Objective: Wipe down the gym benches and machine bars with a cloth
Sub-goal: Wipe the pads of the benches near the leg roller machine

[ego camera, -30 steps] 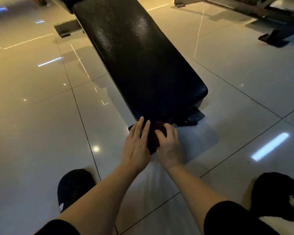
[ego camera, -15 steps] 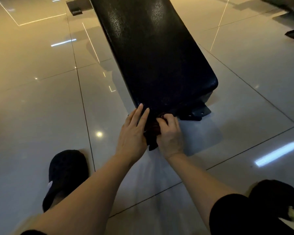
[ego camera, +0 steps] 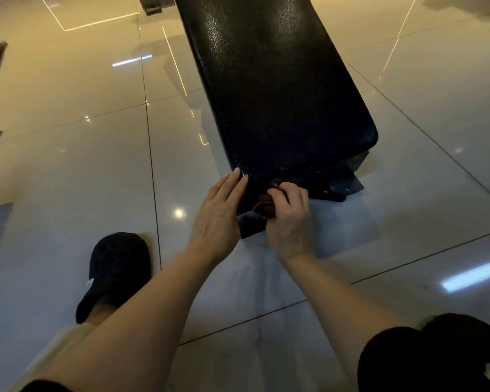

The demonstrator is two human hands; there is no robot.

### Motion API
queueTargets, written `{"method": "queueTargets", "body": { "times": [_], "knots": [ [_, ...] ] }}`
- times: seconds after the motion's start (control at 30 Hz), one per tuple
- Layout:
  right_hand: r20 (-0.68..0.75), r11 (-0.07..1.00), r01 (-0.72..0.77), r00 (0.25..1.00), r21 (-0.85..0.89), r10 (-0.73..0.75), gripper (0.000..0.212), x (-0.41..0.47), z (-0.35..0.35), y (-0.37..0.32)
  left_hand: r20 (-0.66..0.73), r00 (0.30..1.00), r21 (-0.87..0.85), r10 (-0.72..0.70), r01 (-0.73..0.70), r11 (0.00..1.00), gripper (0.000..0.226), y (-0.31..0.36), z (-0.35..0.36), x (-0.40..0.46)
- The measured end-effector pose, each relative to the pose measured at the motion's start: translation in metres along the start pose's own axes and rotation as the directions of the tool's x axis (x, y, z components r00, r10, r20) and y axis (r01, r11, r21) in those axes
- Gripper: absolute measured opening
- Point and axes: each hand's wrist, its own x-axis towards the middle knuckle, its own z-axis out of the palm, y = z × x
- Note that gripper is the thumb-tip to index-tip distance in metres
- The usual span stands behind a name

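Cloth [ego camera: 266,203]: dark red, bunched small; lies against the near lower end of the bench, between the two hands. Mostly hidden by fingers and shadow.

Right hand [ego camera: 290,219]: fingers curled over the cloth, gripping it and pressing it to the dark part under the pad's near edge.

Left hand [ego camera: 217,215]: fingers straight and close together, holding nothing; fingertips [ego camera: 239,174] touch the near left corner of the pad, palm side against the bench's end.

Bench [ego camera: 272,89]: long black padded top with a pebbled sheen, running away from the viewer; a black metal foot bracket [ego camera: 341,186] shows under its near right corner.

Floor [ego camera: 68,165]: large glossy pale tiles with dark grout lines, reflecting strip lights and spots; warm yellow cast farther off.

Person: bare forearms, black slipper [ego camera: 116,268] on the left foot at lower left, dark clothing at lower right.
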Motion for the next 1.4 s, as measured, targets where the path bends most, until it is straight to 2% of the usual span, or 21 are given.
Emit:
{"method": "queueTargets", "body": {
  "times": [0.1, 0.17, 0.27, 0.33, 0.4, 0.47, 0.57, 0.6, 0.7, 0.83, 0.87, 0.93, 1.0, 1.03, 1.17, 1.3, 1.4],
  "knots": [
    [0.062, 0.974, 0.225, 0.972, 0.035, -0.227, 0.025, 0.002, 0.010, -0.016, -0.026, 1.000, -0.016, -0.018, 0.018, 1.000, 0.071, 0.000, 0.004, -0.002],
    [0.098, 0.965, 0.251, 0.961, 0.070, -0.257, 0.028, 0.005, 0.014, -0.015, -0.039, 0.999, -0.025, -0.035, 0.034, 0.999, 0.067, 0.001, 0.004, -0.003],
    [0.083, 0.997, 0.077, 0.993, 0.025, -0.079, 0.034, 0.007, 0.002, 0.005, -0.065, 0.997, -0.004, -0.029, 0.029, 1.000, 0.069, 0.005, 0.000, -0.003],
    [-0.013, 0.991, -0.131, 0.991, 0.014, 0.131, 0.036, 0.014, -0.011, 0.024, -0.079, 0.997, 0.014, -0.017, 0.019, 1.000, 0.068, 0.006, -0.002, -0.002],
    [-0.091, 0.973, -0.229, 0.969, 0.021, 0.230, 0.033, 0.022, -0.019, 0.033, -0.090, 0.996, 0.031, -0.009, 0.012, 0.999, 0.065, 0.009, 0.002, 0.000],
    [-0.058, 0.987, -0.158, 0.986, -0.010, 0.157, 0.033, 0.022, -0.017, 0.027, -0.106, 0.994, 0.057, 0.030, -0.024, 0.998, 0.066, 0.014, 0.010, 0.005],
    [0.061, 0.999, 0.051, 0.997, 0.006, -0.052, 0.033, 0.013, -0.012, 0.015, -0.079, 0.993, 0.099, 0.084, -0.076, 0.992, 0.070, 0.028, 0.020, 0.012],
    [0.068, 0.998, 0.061, 0.996, 0.012, -0.062, 0.034, 0.016, -0.014, 0.018, -0.063, 0.993, 0.111, 0.096, -0.089, 0.990, 0.071, 0.032, 0.023, 0.014],
    [-0.041, 0.995, -0.091, 0.995, -0.031, 0.089, 0.036, 0.032, -0.030, 0.051, -0.053, 0.995, 0.176, 0.089, -0.078, 0.981, 0.073, 0.042, 0.026, 0.020],
    [-0.155, 0.930, -0.367, 0.919, -0.003, 0.362, 0.038, 0.054, -0.050, 0.092, -0.059, 0.997, 0.278, 0.050, -0.032, 0.960, 0.077, 0.053, 0.025, 0.027],
    [-0.149, 0.933, -0.360, 0.923, -0.004, 0.356, 0.037, 0.055, -0.049, 0.090, -0.071, 0.997, 0.284, 0.031, -0.009, 0.959, 0.077, 0.059, 0.026, 0.030],
    [-0.095, 0.974, -0.223, 0.971, -0.037, 0.218, 0.029, 0.046, -0.041, 0.077, -0.081, 0.996, 0.298, 0.030, -0.005, 0.955, 0.079, 0.072, 0.031, 0.036],
    [-0.031, 0.998, -0.067, 0.997, -0.018, 0.066, 0.019, 0.035, -0.037, 0.067, -0.070, 0.994, 0.308, 0.088, -0.063, 0.949, 0.081, 0.081, 0.039, 0.042],
    [-0.014, 0.999, -0.049, 0.999, 0.000, 0.049, 0.021, 0.035, -0.037, 0.069, -0.056, 0.992, 0.307, 0.111, -0.089, 0.948, 0.083, 0.083, 0.043, 0.044],
    [-0.063, 0.978, -0.208, 0.976, -0.003, 0.207, 0.040, 0.052, -0.053, 0.104, -0.057, 0.996, 0.360, 0.067, -0.042, 0.932, 0.089, 0.090, 0.053, 0.050],
    [-0.148, 0.905, -0.417, 0.893, 0.082, 0.425, 0.038, 0.075, -0.074, 0.127, -0.073, 0.997, 0.359, 0.023, 0.005, 0.933, 0.086, 0.098, 0.055, 0.053],
    [-0.133, 0.909, -0.408, 0.899, 0.083, 0.416, 0.038, 0.079, -0.070, 0.124, -0.057, 0.998, 0.390, 0.016, 0.008, 0.921, 0.089, 0.097, 0.056, 0.053]
  ]
}}
